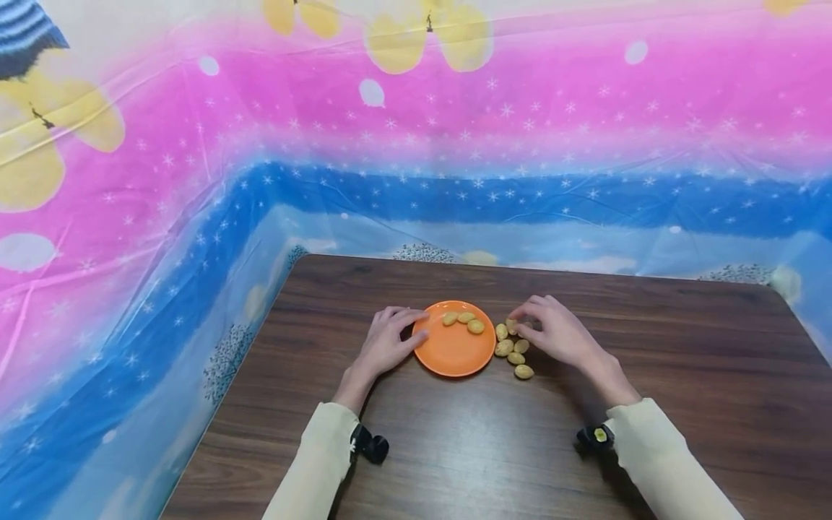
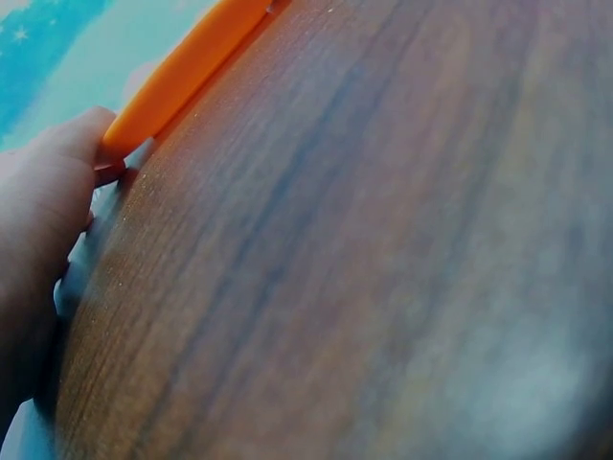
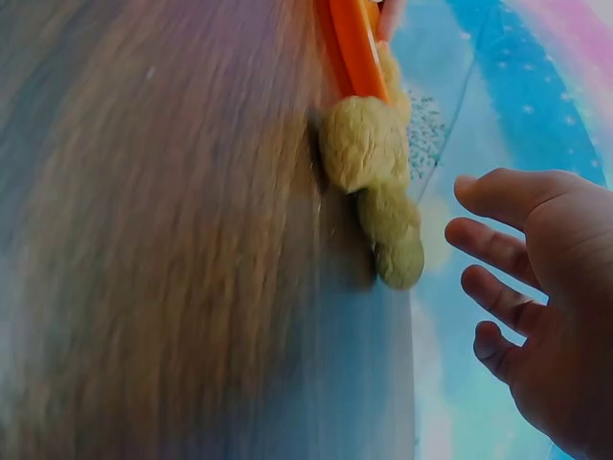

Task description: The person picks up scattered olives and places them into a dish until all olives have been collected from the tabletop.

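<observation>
An orange plate (image 1: 455, 357) lies on the table with three small yellowish oval pieces (image 1: 476, 327) near its far rim. At its left edge my left hand (image 1: 388, 341) grips the rim, with thumb and index finger over it; the left wrist view shows the thumb (image 2: 81, 137) against the edge. Several more such pieces (image 1: 504, 348) are heaped just right of the plate, and up close they look lumpy and wrinkled (image 3: 362, 144). My right hand (image 1: 559, 331) hovers at this heap, partly covering it. Its fingers are loosely bent and spread, holding nothing in the right wrist view.
The dark wood-grain table (image 1: 702, 375) runs to a far edge behind the plate. A pink and blue printed cloth (image 1: 455, 195) hangs behind and to the left. Black wrist cameras (image 1: 370, 444) sit at both cream sleeves.
</observation>
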`<state>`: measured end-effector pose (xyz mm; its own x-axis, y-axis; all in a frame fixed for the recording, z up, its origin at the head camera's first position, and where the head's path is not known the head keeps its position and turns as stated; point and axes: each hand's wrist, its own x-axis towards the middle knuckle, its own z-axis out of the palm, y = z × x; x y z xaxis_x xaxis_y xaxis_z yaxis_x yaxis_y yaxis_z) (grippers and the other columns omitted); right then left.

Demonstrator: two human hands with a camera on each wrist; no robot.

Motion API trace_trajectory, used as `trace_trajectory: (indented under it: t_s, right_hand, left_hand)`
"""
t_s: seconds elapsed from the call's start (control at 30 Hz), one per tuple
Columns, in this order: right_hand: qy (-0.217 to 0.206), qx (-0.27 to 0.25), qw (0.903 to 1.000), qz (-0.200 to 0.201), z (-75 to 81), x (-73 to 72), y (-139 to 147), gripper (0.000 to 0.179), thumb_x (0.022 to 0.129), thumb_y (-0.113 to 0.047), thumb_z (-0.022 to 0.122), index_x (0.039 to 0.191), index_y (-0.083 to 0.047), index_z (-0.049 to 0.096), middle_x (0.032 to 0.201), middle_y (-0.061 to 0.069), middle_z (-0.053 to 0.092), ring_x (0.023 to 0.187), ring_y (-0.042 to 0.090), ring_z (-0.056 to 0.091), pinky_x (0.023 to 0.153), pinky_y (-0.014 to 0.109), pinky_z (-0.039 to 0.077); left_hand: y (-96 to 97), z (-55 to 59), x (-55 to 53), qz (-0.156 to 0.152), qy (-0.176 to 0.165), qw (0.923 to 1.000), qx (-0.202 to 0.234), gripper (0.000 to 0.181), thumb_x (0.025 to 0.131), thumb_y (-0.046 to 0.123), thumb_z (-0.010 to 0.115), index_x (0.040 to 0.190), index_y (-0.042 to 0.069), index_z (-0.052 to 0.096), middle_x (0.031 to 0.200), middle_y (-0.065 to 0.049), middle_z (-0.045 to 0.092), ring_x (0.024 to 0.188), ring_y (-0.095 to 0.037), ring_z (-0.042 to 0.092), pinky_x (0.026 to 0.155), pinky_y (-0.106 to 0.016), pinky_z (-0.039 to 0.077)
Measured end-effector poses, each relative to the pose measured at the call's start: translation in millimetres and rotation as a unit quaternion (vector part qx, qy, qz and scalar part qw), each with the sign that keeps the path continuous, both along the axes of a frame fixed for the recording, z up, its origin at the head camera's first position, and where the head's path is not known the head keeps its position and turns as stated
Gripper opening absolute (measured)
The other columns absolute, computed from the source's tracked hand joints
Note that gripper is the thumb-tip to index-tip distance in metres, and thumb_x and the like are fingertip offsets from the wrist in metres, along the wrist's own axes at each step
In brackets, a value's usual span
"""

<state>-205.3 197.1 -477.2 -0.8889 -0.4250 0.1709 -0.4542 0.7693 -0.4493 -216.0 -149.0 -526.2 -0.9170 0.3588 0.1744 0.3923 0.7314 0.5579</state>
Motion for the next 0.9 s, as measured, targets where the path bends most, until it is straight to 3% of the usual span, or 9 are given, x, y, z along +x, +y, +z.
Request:
trace_trajectory:
  t_s: [0.4, 0.63, 0.9]
  right_hand:
    - [-0.021, 0.001, 0.9997, -0.010, -5.7, 1.1, 19.3, 0.022, 0.094, -0.021, 0.069, 0.115, -0.017, 0.073, 0.113, 0.003, 0.065, 0.112, 0.027, 0.056, 0.094, 0.050, 0.047]
    - [-0.036, 0.003, 0.9993, -0.007, -13.3, -0.2, 24.5, 0.022, 0.095, -0.021, 0.068, 0.117, -0.018, 0.071, 0.114, 0.003, 0.064, 0.095, 0.020, 0.057, 0.079, 0.039, 0.048]
    - [-0.058, -0.001, 0.9983, 0.000, -15.7, -2.4, 26.5, 0.026, 0.095, -0.021, 0.067, 0.120, -0.017, 0.069, 0.114, 0.004, 0.064, 0.090, 0.017, 0.056, 0.076, 0.035, 0.047]
  left_hand:
    - [-0.4, 0.2, -0.6, -0.004, 0.001, 1.0000, 0.000, 0.044, 0.096, 0.047, 0.060, 0.137, 0.029, 0.061, 0.138, 0.004, 0.061, 0.130, -0.022, 0.045, 0.109, -0.050, 0.035]
    - [-1.6, 0.0, 0.1, -0.006, -0.004, 1.0000, -0.001, 0.045, 0.096, 0.048, 0.060, 0.138, 0.029, 0.061, 0.139, 0.004, 0.060, 0.131, -0.022, 0.044, 0.109, -0.050, 0.035]
    - [-0.8, 0.1, -1.0, -0.010, 0.012, 0.9999, -0.002, 0.045, 0.096, 0.047, 0.060, 0.137, 0.028, 0.062, 0.137, 0.004, 0.061, 0.130, -0.022, 0.045, 0.109, -0.051, 0.035]
